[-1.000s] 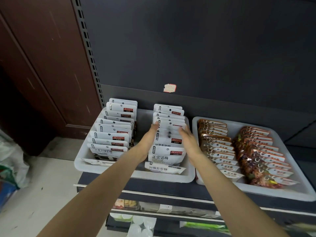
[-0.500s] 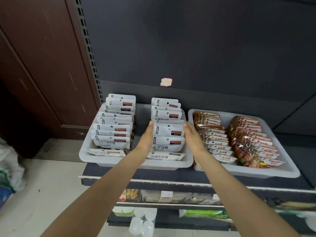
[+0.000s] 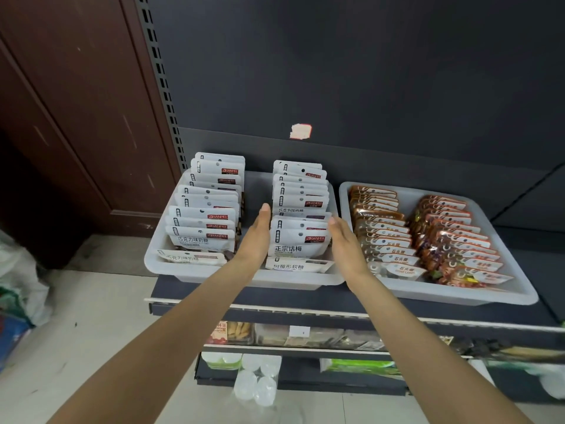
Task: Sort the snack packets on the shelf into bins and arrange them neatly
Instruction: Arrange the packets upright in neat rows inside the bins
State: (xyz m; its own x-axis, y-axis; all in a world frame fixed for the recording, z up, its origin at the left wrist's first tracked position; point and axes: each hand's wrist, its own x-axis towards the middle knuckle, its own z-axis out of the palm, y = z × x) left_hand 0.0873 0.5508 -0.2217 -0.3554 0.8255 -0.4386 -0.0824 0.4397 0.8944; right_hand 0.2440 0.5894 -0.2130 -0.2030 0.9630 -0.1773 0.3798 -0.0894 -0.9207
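Left row: In the left bin [image 3: 244, 278] the first row of white packets [image 3: 203, 215] stood upright, one packet lying flat at its front. You had no hand on it.
Your left hand [image 3: 255, 237]: You held it flat, fingers straight and together, set against the left edge of the middle row. It gripped nothing.
Middle row [image 3: 301, 209]: This was the stack you were squaring, in the right half of the same bin. The front packets leaned forward and one lay flat at the near wall; the back ones stood less evenly.
Your right hand [image 3: 344, 243]: Also flat with straight fingers, at the row's right edge, between the packets and the bin wall. Whether it touched the packets I cannot tell.
How to do it well: My judgement is that you should have pressed both palms inward evenly, then slid them backward along the row so every edge lined up. Uneven pressure could have tipped the row sideways.
Right bin [image 3: 504, 293]: Two rows of orange-brown packets [image 3: 428, 237] already lay overlapped in order, well clear of your hands.
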